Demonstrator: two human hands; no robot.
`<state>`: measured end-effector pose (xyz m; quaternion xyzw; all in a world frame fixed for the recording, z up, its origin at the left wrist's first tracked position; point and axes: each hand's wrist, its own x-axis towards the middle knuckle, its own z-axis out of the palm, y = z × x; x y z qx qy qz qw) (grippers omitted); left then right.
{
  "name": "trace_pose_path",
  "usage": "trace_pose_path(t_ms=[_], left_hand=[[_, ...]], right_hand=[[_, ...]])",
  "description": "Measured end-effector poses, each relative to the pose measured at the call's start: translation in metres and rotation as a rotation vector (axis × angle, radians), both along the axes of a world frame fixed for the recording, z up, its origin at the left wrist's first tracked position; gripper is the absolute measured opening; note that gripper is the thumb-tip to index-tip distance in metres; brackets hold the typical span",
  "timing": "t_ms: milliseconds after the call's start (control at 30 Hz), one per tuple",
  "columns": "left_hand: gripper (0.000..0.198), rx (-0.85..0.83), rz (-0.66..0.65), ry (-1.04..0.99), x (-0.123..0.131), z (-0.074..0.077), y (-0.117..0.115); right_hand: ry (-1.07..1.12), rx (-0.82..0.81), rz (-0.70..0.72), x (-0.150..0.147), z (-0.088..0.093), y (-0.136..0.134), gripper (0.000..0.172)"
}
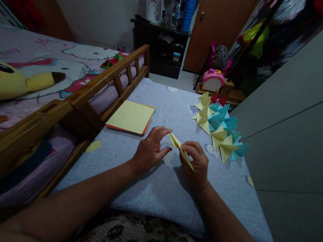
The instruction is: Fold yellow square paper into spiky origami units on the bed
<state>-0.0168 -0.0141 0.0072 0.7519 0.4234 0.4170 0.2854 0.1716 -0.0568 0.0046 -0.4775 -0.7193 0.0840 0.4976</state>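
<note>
My right hand (196, 160) pinches a folded piece of pale yellow origami paper (186, 157) above the cloth, its narrow end pointing up and to the left. Just left of that end is my left hand (152, 148), its thumb and forefinger apart and holding nothing. Beyond my left hand lies a stack of square paper sheets (131, 116), yellow on top with orange and blue edges showing beneath. To the right of my right hand stand several folded paper figures (222, 126) in yellow, turquoise and red, with pointed tips, grouped close together.
A light blue patterned cloth (157, 193) covers the surface before me. A wooden bed rail (98, 82) runs along the left, with a yellow plush toy (16, 81) on the bed behind it. Pale panels (294, 143) border the right. A dark cabinet (165, 52) stands at the back.
</note>
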Motion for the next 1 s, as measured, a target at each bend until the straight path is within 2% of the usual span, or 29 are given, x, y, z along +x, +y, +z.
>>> trace_pose_path(t_ms=[67,133,233,433,533,600,767,867,1000], left_hand=[[0.04,0.047,-0.054,0.02,-0.001,0.0,0.0],[0.031,0.115,-0.167,-0.008,-0.002,-0.002,0.002],[0.025,0.203,-0.294,-0.082,-0.001,-0.006,0.006],[0.018,0.137,-0.283,-0.034,-0.001,-0.015,0.016],[0.019,0.084,-0.319,0.102,-0.003,-0.021,0.02],[0.016,0.119,-0.309,0.247,-0.006,-0.023,0.021],[0.012,0.295,-0.18,0.539,-0.013,-0.017,0.02],[0.008,0.305,-0.236,0.633,-0.015,-0.011,0.018],[0.015,0.269,-0.283,0.653,-0.016,-0.009,0.015]], right_hand=[[-0.052,0.017,0.004,-0.001,0.0,-0.001,0.013],[-0.094,0.032,0.018,-0.002,0.0,-0.002,0.014],[-0.107,0.034,0.064,-0.004,-0.001,-0.002,0.014],[-0.109,-0.058,0.099,-0.004,-0.01,0.006,0.028],[-0.183,-0.171,0.135,-0.002,-0.016,0.009,0.025],[-0.262,-0.223,0.138,0.0,-0.018,0.01,0.022],[-0.366,-0.269,0.14,0.004,-0.02,0.011,0.017],[-0.356,-0.269,0.132,0.005,-0.02,0.011,0.02],[-0.351,-0.26,0.129,0.006,-0.02,0.012,0.032]])
